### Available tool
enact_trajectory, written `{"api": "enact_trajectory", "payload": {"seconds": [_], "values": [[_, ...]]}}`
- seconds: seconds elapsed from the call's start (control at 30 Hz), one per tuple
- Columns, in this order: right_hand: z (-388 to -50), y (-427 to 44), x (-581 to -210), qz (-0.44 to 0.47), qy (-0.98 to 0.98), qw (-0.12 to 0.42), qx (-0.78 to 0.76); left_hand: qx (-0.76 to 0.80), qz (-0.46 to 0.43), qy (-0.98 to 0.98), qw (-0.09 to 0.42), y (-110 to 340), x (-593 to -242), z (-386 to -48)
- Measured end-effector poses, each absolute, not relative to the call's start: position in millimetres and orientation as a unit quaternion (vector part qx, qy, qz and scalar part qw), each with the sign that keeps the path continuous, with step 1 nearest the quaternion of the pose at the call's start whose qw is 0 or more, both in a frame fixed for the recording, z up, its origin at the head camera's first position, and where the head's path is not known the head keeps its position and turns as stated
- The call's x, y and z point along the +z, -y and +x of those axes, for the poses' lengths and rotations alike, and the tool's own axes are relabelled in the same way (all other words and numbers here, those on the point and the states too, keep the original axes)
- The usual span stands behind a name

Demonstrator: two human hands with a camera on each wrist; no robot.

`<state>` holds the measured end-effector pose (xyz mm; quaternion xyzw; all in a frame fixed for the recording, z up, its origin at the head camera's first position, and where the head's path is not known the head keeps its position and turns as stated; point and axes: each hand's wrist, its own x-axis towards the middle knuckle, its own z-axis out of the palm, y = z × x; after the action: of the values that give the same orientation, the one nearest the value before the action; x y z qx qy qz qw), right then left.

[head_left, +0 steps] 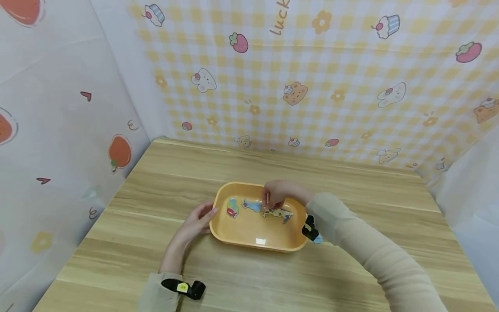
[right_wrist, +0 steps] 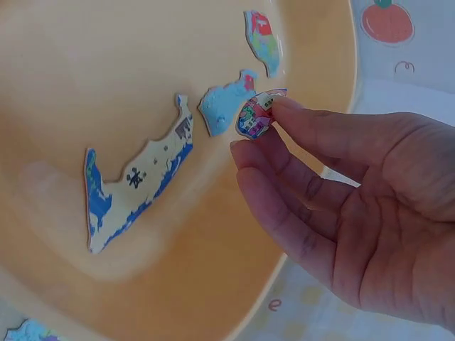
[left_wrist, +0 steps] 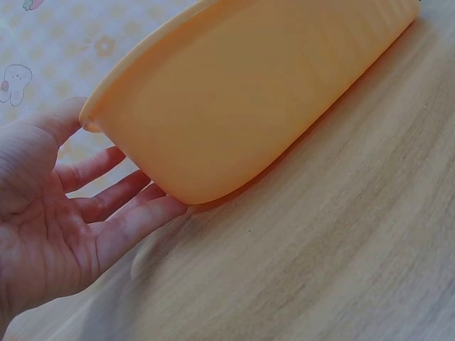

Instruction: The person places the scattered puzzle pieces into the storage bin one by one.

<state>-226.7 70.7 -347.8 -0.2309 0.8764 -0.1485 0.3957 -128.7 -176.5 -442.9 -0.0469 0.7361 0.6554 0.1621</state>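
Observation:
My left hand [head_left: 196, 221] holds the left end of a yellow plastic tray [head_left: 249, 236]. In the left wrist view its thumb lies over the rim and its fingers touch the outer wall. Over the tray, my right hand [head_left: 277, 195] pinches a small multicoloured puzzle piece [right_wrist: 254, 117] between thumb and fingers. Just below that hand, a long cream-and-blue puzzle piece [right_wrist: 138, 177] lies on the tray floor. Farther left in the tray are a light blue piece [head_left: 251, 206] and a green, red and blue piece [head_left: 232, 208].
Outside the tray's right end, another light blue piece [head_left: 318, 239] lies on the wooden table [head_left: 179, 173], partly hidden by the right wrist's black strap [head_left: 310, 229]. A checked yellow cloth [head_left: 273, 117] hangs behind the table, and a white printed cloth [head_left: 70, 130] along the left.

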Motion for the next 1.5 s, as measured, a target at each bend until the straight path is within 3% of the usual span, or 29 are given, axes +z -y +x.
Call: {"api": "enact_trajectory", "payload": {"seconds": [0.77, 1.5], "values": [[-224.7, -24.9, -388.9, -0.247, -0.888, 0.36, -0.146, 0.653, -0.053, -0.737, 0.164, 173.3, -444.0, -130.0], [-222.3, -19.3, -388.5, -0.264, -0.905, 0.294, -0.157, 0.653, -0.055, -0.739, 0.158, 176.2, -447.9, -130.9]]}}
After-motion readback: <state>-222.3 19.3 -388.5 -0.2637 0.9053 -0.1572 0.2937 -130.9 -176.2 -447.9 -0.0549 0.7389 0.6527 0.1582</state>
